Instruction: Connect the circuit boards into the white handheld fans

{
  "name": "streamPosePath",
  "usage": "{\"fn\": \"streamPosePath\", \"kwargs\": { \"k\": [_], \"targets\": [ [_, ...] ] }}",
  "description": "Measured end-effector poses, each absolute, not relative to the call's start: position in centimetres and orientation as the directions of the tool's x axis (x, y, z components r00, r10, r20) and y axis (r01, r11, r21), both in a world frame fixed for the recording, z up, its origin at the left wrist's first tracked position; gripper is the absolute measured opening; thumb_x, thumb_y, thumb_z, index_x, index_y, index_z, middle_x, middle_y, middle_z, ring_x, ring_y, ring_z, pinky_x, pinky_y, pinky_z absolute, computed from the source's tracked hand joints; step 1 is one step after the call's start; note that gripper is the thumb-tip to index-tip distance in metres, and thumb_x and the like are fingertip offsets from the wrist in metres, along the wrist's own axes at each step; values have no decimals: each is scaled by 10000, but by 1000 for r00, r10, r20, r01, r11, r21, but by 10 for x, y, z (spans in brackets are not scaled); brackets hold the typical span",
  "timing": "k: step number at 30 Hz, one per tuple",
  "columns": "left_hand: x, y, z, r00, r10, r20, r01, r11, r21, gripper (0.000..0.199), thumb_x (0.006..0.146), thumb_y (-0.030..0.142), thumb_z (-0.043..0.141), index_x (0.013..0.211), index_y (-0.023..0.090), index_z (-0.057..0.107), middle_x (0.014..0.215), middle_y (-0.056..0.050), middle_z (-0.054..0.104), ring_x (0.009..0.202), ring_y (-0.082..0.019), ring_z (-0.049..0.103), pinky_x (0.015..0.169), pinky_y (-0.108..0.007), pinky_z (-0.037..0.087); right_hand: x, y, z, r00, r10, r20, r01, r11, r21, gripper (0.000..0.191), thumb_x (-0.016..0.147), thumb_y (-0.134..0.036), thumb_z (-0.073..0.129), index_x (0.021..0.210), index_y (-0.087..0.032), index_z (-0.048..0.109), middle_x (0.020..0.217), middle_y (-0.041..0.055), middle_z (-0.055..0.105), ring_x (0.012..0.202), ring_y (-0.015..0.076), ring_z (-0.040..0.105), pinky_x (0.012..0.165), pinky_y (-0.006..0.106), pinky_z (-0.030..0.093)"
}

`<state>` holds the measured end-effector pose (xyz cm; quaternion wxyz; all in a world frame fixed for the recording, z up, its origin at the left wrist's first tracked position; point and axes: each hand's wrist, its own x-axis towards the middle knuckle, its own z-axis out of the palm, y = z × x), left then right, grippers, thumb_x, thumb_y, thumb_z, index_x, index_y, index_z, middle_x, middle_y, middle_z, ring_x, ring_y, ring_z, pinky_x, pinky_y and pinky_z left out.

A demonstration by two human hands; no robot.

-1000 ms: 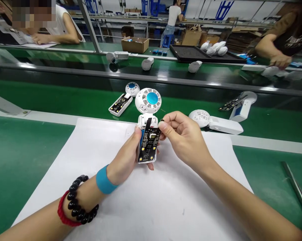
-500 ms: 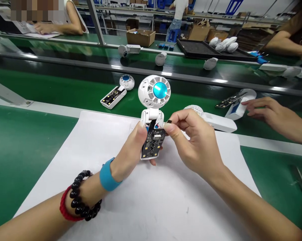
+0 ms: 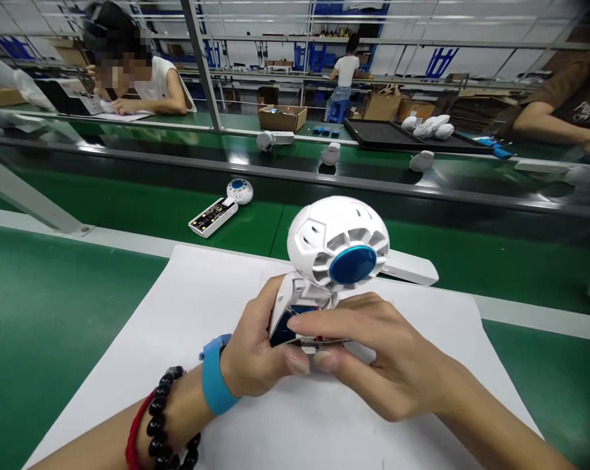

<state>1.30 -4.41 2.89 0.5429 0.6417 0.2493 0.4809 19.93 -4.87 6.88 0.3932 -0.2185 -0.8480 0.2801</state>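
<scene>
A white handheld fan (image 3: 338,238) with a blue round centre is tilted forward above the white sheet (image 3: 143,339). My left hand (image 3: 260,346) is wrapped round its handle from the left, thumb at the lower edge. The fingers of my right hand (image 3: 373,352) pinch the circuit board (image 3: 324,340), seen almost edge-on at the open handle. Inside the handle a dark blue part (image 3: 281,329) and some red wire show beside my right index finger. The board's face is hidden.
Another fan with an exposed board (image 3: 213,217) lies on the green belt at the left. A white handle (image 3: 410,267) lies behind the held fan. Farther back are more fans, a black tray (image 3: 378,134), a cardboard box (image 3: 282,119) and several people.
The held fan has come closer and tipped forward, its board swung from facing me to edge-on. The other person's hand and the open fan at the right have left the view. The camera view has tilted up.
</scene>
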Motion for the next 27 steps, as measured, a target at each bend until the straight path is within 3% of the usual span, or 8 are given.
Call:
{"fn": "streamPosePath", "kwargs": {
  "k": [5,12,17,21,24,27],
  "targets": [
    [13,-42,28,421,840,342,-208,-278,938,587,815,633,647,1228,233,533,979,-44,680,825,-211,655,726,-314,551,200,-51,72,-642,614,459,270,742,-613,210,998,-231,484,1198,-216,548,734,-12,639,562,140,564,526,260,414],
    [14,-43,30,391,828,401,-204,-347,915,495,843,616,622,1161,241,565,967,-18,681,848,-178,646,736,-257,540,199,-50,72,-645,556,524,359,826,-434,116,981,-236,455,1090,-195,462,724,19,611,546,172,539,509,290,395],
    [14,-42,28,371,848,378,-160,-343,926,530,853,649,579,1164,221,553,1006,-47,675,868,-204,646,735,-281,538,198,-50,71,-620,588,519,389,805,-448,194,985,-237,480,1170,-183,498,779,40,672,585,186,614,513,291,448],
    [14,-43,24,329,866,377,-187,-331,925,601,856,684,534,1247,228,520,1060,-69,665,959,-245,643,831,-340,541,197,-48,63,-457,593,663,287,804,-521,307,1000,-248,542,1301,-235,480,746,2,667,565,158,623,509,259,499],
    [14,-44,21,290,866,407,-197,-362,911,593,862,684,521,1253,239,525,1110,-70,661,999,-254,635,865,-351,535,196,-45,57,-332,531,780,254,846,-468,316,995,-212,567,1306,-247,523,732,-2,678,506,137,585,466,244,474],
    [14,-42,19,251,858,448,-176,-415,893,568,883,663,505,1256,236,536,1108,-63,665,953,-231,638,829,-324,537,194,-44,55,-350,478,805,276,874,-399,305,1000,-170,536,1300,-219,565,815,36,723,535,151,603,469,264,460]
  ]
}}
